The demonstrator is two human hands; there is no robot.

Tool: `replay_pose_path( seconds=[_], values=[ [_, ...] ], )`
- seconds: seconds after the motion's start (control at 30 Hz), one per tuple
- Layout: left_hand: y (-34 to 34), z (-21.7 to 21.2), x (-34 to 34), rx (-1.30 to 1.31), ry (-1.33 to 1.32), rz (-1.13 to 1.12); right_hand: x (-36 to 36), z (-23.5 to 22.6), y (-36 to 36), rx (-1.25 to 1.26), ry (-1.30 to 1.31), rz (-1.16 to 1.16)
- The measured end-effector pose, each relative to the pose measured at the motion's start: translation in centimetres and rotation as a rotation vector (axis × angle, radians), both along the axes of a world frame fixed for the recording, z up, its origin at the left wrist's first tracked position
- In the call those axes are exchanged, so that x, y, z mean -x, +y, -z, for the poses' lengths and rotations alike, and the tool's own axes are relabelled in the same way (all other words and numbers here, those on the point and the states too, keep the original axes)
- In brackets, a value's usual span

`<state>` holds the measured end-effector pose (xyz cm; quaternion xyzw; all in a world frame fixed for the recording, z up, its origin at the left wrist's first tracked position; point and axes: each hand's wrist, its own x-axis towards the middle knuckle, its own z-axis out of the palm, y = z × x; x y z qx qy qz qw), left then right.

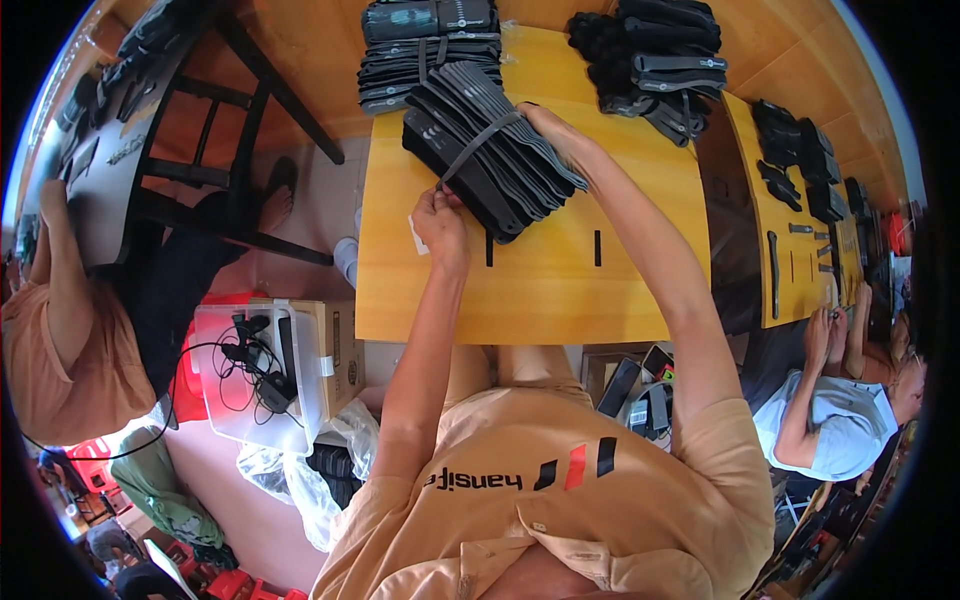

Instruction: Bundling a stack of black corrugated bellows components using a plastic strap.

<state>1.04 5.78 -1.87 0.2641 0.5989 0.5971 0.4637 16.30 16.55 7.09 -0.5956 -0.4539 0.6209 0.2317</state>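
A thick bundle of flat dark grey fabric straps (535, 180) is tilted above the yellow table (640, 290). A narrow grey band (482, 148) runs across the bundle. At the band's near left end, my left hand (440, 222) is closed with thumb and fingers pinched on it. A small white slip (418, 238) shows beside that hand. My right hand (552, 130) grips the bundle's far right side, near the band's other end; some of its fingers are hidden behind the straps.
Similar bundles are stacked at the table's back left (430, 50) and back right (675, 65). Two black strips (598, 248) mark the tabletop. A clear plastic bin of cables (250, 370) stands at lower left. People sit at tables on both sides.
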Motion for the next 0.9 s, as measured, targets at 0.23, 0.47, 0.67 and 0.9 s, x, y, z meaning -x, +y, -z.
replay_pose_path(
  seconds=[0.23, 0.47, 0.67, 0.9],
  values=[
    [-0.4, -2.4, -0.4, -0.057, -0.188, 0.056, -1.9, -1.4, -2.6, 0.095, 0.225, 0.238],
    [-1.4, -5.4, -2.0, -0.034, -0.295, 0.05, -3.5, -0.6, -5.4, 0.089, 0.423, 0.362],
    [-1.3, -4.3, -2.3, -0.174, -0.333, 0.028, -3.1, -1.6, -8.0, 0.046, 0.352, 0.386],
    [-2.5, -6.3, -1.7, -0.184, -0.581, 0.173, -2.4, -4.0, -11.9, 0.003, 0.476, 0.353]
  ],
)
